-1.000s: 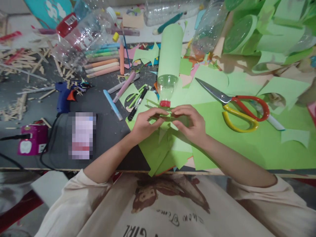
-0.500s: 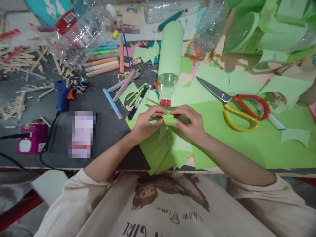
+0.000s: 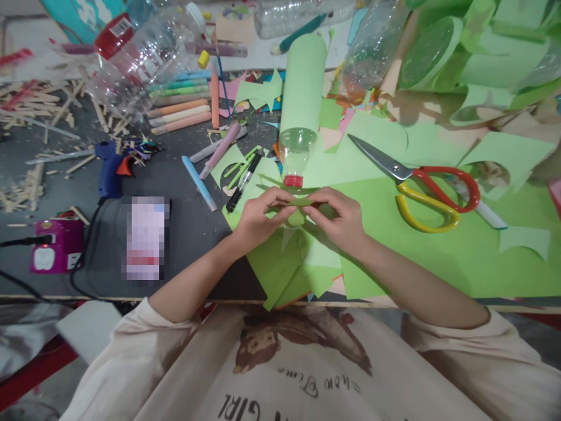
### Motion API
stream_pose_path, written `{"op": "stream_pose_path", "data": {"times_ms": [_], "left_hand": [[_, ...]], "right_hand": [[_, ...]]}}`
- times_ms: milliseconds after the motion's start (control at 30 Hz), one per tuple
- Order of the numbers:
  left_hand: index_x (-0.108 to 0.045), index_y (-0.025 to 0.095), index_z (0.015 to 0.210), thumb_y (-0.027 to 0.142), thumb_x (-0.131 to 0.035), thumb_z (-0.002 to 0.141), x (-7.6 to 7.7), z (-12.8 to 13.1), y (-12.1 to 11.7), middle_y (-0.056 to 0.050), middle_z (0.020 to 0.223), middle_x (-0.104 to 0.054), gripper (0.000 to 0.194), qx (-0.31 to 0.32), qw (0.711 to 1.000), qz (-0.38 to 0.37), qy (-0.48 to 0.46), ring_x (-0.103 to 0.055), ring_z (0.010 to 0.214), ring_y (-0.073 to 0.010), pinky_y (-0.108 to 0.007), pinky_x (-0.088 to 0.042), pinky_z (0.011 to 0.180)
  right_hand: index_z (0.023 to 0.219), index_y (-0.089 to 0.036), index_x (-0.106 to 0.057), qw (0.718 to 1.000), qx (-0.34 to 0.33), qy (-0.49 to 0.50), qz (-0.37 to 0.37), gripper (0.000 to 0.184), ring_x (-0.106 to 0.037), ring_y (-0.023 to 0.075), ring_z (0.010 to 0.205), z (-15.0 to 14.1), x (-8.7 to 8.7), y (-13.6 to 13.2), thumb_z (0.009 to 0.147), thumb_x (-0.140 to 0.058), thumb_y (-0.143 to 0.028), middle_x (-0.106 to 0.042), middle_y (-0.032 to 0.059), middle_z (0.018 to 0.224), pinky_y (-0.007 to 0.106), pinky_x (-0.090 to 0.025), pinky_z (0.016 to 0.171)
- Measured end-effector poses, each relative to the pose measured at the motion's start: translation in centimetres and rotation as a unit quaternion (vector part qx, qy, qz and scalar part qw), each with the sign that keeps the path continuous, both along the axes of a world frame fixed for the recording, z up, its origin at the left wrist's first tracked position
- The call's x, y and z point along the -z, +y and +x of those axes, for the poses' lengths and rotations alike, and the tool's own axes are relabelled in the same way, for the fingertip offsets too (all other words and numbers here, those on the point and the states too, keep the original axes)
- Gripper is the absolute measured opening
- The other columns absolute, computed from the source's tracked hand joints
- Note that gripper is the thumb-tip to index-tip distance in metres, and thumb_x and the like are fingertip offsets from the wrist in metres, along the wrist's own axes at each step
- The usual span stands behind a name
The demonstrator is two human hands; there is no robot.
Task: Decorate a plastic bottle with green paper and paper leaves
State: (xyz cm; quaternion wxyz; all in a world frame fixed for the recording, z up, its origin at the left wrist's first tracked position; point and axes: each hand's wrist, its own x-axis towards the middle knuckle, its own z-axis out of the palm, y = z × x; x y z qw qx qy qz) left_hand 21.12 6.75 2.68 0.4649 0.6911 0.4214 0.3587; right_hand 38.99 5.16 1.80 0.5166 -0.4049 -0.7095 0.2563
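Note:
Between my two hands is a small piece of green paper [image 3: 300,202], pinched at both ends and bent. My left hand [image 3: 259,217] grips its left end with thumb and fingers. The right end sits between the thumb and fingers of my right hand [image 3: 336,215]. Just beyond my fingertips lies a clear plastic bottle [image 3: 298,146] wrapped in pale green paper, its red cap [image 3: 293,180] pointing toward me. Under my hands are cut sheets of green paper [image 3: 302,269]. A black pen [image 3: 243,182] rests left of the bottle cap.
Large scissors [image 3: 407,175] with red and yellow handles lie open on the right. To the left are a blue glue gun [image 3: 109,169], a phone [image 3: 146,237] and a purple power adapter [image 3: 56,245]. Clear bottles [image 3: 149,64], coloured sticks [image 3: 182,111] and wood sticks [image 3: 39,108] crowd the back.
The green paper piece between my fingers has been tilted, so its broad face shows less and its edge more. My hands stay in nearly the same place.

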Motion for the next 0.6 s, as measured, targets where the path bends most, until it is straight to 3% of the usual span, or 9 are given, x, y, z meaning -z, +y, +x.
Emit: {"op": "stream_pose_path", "data": {"times_ms": [133, 400, 600], "left_hand": [[-0.057, 0.02, 0.077, 0.05, -0.056, 0.087, 0.14, 0.1, -0.01, -0.001, 0.072, -0.066, 0.033, -0.014, 1.0, 0.008, 0.026, -0.066, 0.069, -0.0126, -0.021, -0.049, 0.06], [-0.055, 0.02, 0.077, 0.047, -0.055, 0.087, 0.1, 0.11, -0.09, 0.0, 0.072, -0.066, 0.028, -0.017, 0.999, 0.004, 0.032, -0.063, 0.066, -0.0115, -0.021, -0.047, 0.06], [-0.051, 0.02, 0.074, 0.051, -0.053, 0.087, -0.06, 0.18, -0.2, 0.003, 0.062, -0.057, 0.034, -0.024, 0.998, -0.014, 0.048, -0.053, 0.057, -0.0099, -0.021, -0.041, 0.055]], "right_hand": [[0.079, -0.023, -0.063, 1.0, 0.016, -0.012, -0.01, 0.012, -0.064, 0.0139, 0.059, -0.01, -0.13, -0.06, 0.089, -0.062, -0.03, -0.07, -0.0006, 0.068, 0.029, -0.053, 0.053], [0.078, -0.023, -0.064, 1.0, 0.014, -0.005, -0.026, 0.013, -0.062, 0.0131, 0.058, 0.04, -0.01, -0.12, 0.089, -0.063, -0.029, -0.069, -0.0008, 0.067, 0.028, -0.052, 0.053], [0.075, -0.022, -0.063, 0.999, 0.011, -0.006, -0.031, 0.018, -0.061, 0.0124, 0.056, -0.03, -0.04, -0.13, 0.09, -0.061, -0.032, -0.068, -0.0012, 0.065, 0.027, -0.05, 0.052]]}}
